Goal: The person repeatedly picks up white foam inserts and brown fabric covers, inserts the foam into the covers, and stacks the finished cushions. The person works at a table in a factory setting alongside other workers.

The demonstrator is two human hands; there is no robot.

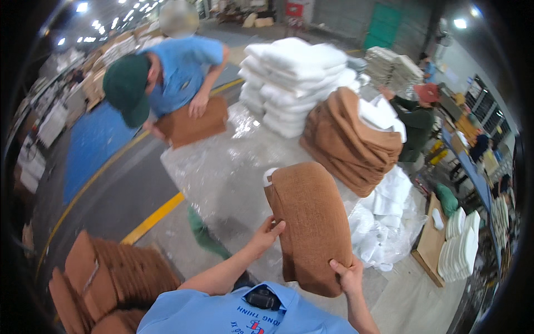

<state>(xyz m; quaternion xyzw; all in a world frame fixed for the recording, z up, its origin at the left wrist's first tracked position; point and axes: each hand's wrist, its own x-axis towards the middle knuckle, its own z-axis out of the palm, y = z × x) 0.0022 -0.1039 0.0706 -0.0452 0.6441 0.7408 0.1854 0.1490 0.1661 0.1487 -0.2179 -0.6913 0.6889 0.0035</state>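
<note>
A large warehouse hall fills the view, with a grey concrete floor (128, 189) crossed by a yellow line (153, 218) and a blue painted zone (94, 145), ceiling lamps overhead and a green door (384, 25) on the far wall. In the middle stands a wide desk (222, 178) wrapped in clear plastic film. On its far end rises a stack of white cushion pads (295, 83), and just beside it a leaning heap of brown covers (347, 139) with white pads tucked against it. Loose white filling bags (384, 222) lie at the desk's right edge. A pile of brown covers (105, 278) sits low on the floor at the left. Across the desk a person in a blue shirt and green cap (127, 86) bends over a brown cushion (192, 125); another person in a red cap (427, 92) works at the right.

Nearest, a brown covered cushion (311, 222) is held upright above the desk's near edge. The left hand (267, 234) has its grip closed on the cushion's left edge, fingers curled over it. The right hand (349, 273) grips the lower right corner, thumb on the front face.
</note>
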